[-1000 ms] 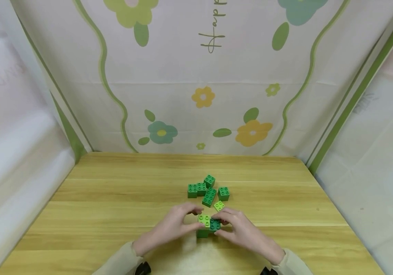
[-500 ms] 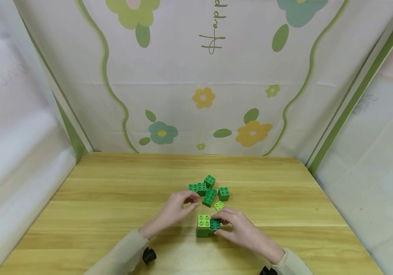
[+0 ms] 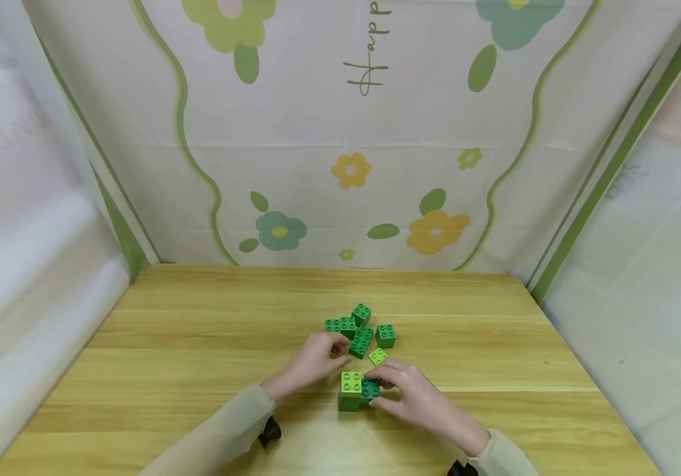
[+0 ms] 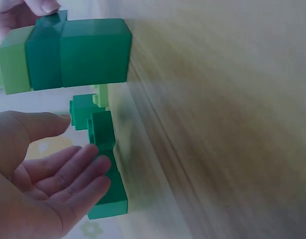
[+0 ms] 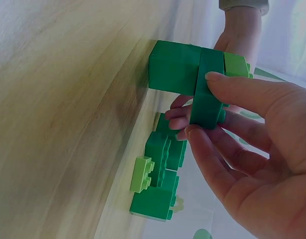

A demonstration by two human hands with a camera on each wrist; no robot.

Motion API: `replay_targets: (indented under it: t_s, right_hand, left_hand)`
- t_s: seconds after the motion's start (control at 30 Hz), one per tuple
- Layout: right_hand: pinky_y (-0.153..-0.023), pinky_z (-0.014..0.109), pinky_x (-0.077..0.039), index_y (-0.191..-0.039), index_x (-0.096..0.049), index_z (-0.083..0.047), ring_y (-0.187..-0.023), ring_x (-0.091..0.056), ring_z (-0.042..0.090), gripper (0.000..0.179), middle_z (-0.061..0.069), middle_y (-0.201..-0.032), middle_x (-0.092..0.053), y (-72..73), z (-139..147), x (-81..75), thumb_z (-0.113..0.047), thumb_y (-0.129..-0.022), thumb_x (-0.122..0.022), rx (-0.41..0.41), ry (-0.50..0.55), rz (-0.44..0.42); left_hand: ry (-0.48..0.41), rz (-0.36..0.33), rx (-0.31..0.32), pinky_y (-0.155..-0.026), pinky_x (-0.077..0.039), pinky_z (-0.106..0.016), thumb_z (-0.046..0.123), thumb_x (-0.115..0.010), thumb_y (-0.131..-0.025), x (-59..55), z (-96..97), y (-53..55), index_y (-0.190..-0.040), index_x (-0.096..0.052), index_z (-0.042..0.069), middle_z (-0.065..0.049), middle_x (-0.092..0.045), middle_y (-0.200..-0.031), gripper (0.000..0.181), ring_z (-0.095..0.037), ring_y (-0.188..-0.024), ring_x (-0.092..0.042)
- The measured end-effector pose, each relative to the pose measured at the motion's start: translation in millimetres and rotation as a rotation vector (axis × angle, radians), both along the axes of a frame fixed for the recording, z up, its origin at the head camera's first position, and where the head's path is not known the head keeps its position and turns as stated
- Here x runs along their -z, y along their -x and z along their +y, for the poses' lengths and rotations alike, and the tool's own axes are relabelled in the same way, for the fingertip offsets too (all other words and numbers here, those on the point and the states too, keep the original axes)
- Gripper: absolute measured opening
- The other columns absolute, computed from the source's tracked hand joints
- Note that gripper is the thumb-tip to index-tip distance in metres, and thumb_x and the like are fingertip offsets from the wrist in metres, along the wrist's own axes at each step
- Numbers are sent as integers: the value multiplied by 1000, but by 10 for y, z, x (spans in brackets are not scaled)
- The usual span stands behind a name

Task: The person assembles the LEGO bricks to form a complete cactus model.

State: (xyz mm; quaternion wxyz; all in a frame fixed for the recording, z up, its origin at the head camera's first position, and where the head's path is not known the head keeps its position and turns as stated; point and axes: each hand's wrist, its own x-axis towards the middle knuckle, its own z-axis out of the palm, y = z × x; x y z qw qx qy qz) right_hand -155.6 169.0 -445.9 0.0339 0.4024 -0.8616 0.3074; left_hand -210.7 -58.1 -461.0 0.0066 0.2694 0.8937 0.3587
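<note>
A small stack of toy building bricks (image 3: 349, 400) stands on the table, with a light green brick (image 3: 351, 381) on top. Its middle layer, a dark green brick (image 5: 208, 107), juts out over the side. My right hand (image 3: 412, 396) pinches that jutting end between thumb and fingers. Behind the stack, my left hand (image 3: 319, 357) is beside a long green brick (image 3: 361, 341). In the left wrist view its thumb and fingers are apart and hold nothing; whether the fingertips touch a brick behind them I cannot tell.
Several loose green bricks lie just beyond my hands, among them a square green brick (image 3: 385, 336) at the right and another square green brick (image 3: 361, 313) at the back. A flat light green brick (image 3: 378, 357) lies near my right fingers. Patterned cloth (image 3: 293, 132) surrounds the wooden table (image 3: 198, 370).
My left hand has left the top of the stack and moved away to the loose bricks, lately shifting a little right. My right hand keeps its pinch on the dark green brick.
</note>
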Motion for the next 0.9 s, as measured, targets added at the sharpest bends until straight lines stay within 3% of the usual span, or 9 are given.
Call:
replay_targets:
  t_s: [0.17,0.3,0.5,0.73,0.9]
  right_hand:
    - [-75,19,-60,-115,-68,-6,-88,-68,10,34,4,-105,-70,-1,-11,-4,-9,-83,-78,-4,1,0]
    - [-75,20,-60,-116,-68,-6,-88,-69,10,35,5,-106,-70,1,-16,-1,-9,-83,-78,-1,1,5]
    - [-76,21,-61,-116,-67,-5,-90,-69,11,36,5,-106,-70,3,-5,3,-8,-82,-78,7,3,10]
    - [-76,21,-61,-115,-68,-5,-90,-69,11,35,6,-107,-70,5,-2,10,-7,-82,-78,3,9,21]
    - [-75,17,-60,-116,-68,-6,-89,-69,11,35,5,-106,-70,10,4,31,-8,-82,-79,0,6,30]
  left_hand:
    - [59,39,-38,-66,-53,-18,14,-78,-84,26,65,58,-93,-71,0,-8,-72,-85,19,-12,-73,-61]
    - [84,23,-65,-54,-42,-14,16,-81,-81,28,128,89,-85,-69,1,-4,-66,-74,19,-6,-62,-46]
    - [113,3,-106,-48,-32,-13,18,-82,-81,4,218,89,-75,-63,6,4,-53,-63,23,-4,-55,-38]
    - [134,-23,-145,-46,-34,-13,24,-81,-82,-4,286,106,-73,-60,7,5,-51,-61,28,-5,-53,-39]
    - [196,23,-163,-44,-36,-12,33,-82,-80,17,334,148,-76,-61,5,3,-52,-62,35,-5,-51,-41]
